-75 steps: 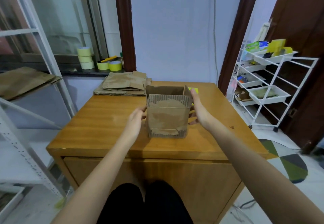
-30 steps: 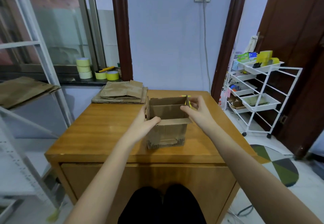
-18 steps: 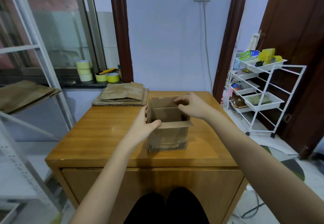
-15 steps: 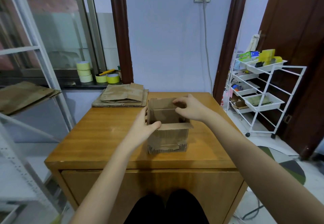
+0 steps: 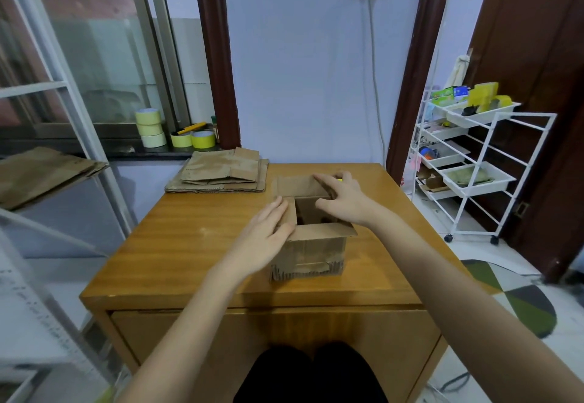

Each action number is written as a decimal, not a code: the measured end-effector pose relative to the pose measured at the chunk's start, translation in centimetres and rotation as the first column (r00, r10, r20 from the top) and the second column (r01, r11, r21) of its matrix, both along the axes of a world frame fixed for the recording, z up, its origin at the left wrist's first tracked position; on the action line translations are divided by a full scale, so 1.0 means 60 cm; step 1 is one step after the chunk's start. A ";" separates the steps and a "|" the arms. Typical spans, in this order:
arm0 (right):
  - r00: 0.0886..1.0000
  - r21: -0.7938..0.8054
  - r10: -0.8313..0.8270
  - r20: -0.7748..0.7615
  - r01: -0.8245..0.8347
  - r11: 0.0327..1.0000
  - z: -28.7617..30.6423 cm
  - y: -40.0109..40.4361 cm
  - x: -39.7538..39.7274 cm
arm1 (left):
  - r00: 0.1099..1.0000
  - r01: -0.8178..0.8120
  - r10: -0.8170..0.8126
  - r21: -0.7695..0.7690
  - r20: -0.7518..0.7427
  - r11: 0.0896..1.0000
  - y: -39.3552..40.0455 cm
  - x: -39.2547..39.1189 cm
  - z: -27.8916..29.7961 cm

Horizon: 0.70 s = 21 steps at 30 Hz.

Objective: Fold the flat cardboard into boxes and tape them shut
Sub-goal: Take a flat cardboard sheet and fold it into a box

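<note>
Cardboard box (image 5: 308, 252) stands upright near the table's (image 5: 189, 244) near edge, worn, top partly open: near flap folded flat, far flap raised. Left hand (image 5: 264, 241), fingers straight, presses left flap inward. Right hand (image 5: 346, 202), fingers loosely bent, rests on right flap; grip unclear.

Bare tabletop (image 5: 202, 238) left of box (image 5: 311, 252)

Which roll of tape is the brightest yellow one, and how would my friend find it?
Look at the dark window ledge behind the wooden table. Past the stack of three pale rolls, two single rolls sit side by side. The brightest yellow roll is the right one, nearest the brown post.
</note>
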State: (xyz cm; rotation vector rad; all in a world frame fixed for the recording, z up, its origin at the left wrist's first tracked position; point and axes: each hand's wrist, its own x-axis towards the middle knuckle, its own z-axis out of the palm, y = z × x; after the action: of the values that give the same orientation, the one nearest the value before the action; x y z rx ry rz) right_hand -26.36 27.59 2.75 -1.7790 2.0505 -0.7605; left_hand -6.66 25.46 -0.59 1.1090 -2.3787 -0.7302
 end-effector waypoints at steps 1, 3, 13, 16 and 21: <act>1.000 -0.001 0.008 0.001 -0.008 1.000 -0.001 0.001 0.001 | 1.000 -0.007 0.007 0.022 -0.018 1.000 -0.001 -0.002 -0.002; 0.999 -0.001 0.033 0.008 -0.033 0.999 -0.002 0.004 0.001 | 0.999 -0.016 0.018 0.045 -0.036 0.999 -0.004 -0.005 -0.004; 0.928 -0.274 0.160 0.337 -0.066 0.959 -0.064 0.090 -0.034 | 0.991 0.021 -0.004 0.132 -0.130 0.991 -0.018 -0.006 -0.010; 0.934 -0.278 0.205 0.292 -0.122 0.953 -0.090 0.103 -0.042 | 0.986 0.031 -0.005 0.154 -0.165 0.988 -0.020 -0.011 -0.011; 0.946 -0.288 0.249 0.209 -0.184 0.940 -0.103 0.099 -0.048 | 0.981 0.053 -0.017 0.179 -0.196 0.982 -0.024 -0.009 -0.010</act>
State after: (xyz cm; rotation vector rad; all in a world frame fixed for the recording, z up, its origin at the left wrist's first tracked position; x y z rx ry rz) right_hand -29.22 33.54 -3.42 -1.9021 1.6222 -1.1635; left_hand -7.20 24.02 -1.17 1.0176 -2.2068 -1.0390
